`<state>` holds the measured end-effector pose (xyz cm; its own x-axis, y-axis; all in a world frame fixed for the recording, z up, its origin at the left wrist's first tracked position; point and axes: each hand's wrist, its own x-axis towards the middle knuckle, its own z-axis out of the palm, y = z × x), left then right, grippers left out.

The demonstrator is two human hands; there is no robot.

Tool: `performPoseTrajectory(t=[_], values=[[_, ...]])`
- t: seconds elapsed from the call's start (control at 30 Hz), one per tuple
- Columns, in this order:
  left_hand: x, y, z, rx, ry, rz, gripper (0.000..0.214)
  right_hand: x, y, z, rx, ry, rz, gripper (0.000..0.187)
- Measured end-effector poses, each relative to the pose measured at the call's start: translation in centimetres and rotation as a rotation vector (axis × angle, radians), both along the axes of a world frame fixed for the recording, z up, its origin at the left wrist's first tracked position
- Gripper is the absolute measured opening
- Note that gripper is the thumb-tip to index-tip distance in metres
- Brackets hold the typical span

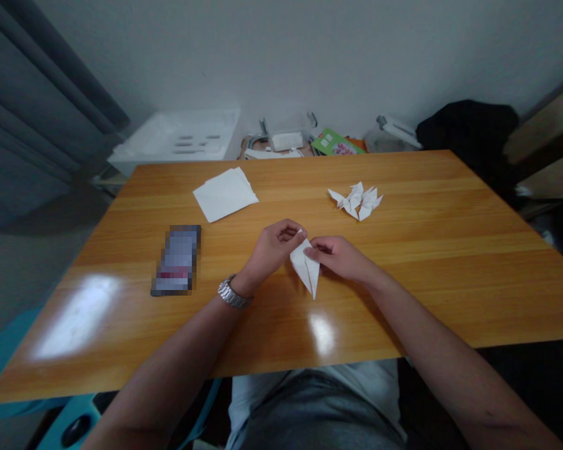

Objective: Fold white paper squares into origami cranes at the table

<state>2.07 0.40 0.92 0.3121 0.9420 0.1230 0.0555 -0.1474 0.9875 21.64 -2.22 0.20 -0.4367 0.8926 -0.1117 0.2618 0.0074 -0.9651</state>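
Observation:
A folded white paper [306,270], shaped like a narrow kite with a crease down its middle, is held just above the table with its long point toward me. My left hand [279,245] pinches its far tip between thumb and fingers. On the paper's right edge, my right hand [334,255] grips with the thumb on top and the fingers underneath. Beyond my right hand sits a cluster of several folded paper cranes [356,200]. A small stack of white paper sheets [226,194] lies to the far left of my hands.
The shiny wooden table [450,262] spans the view. A phone [177,259], its screen pixelated, rests on the left. Behind the table's far edge are a white tray [178,134], a green booklet [336,142] and assorted small items. A dark bag-like shape [466,134] is at the right.

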Motion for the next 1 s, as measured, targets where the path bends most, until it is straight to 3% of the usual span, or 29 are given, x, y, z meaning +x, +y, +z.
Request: performPoseTrajectory(t=[0.17, 1.0], values=[[0.00, 0.03, -0.04, -0.003, 0.012, 0.012, 0.025, 0.09, 0.10, 0.20, 0.076, -0.074, 0.007, 0.034], [-0.33, 0.11, 0.33, -0.033, -0.001, 0.019, 0.031, 0.20, 0.08, 0.27, 0.144, -0.144, 0.038, 0.036]])
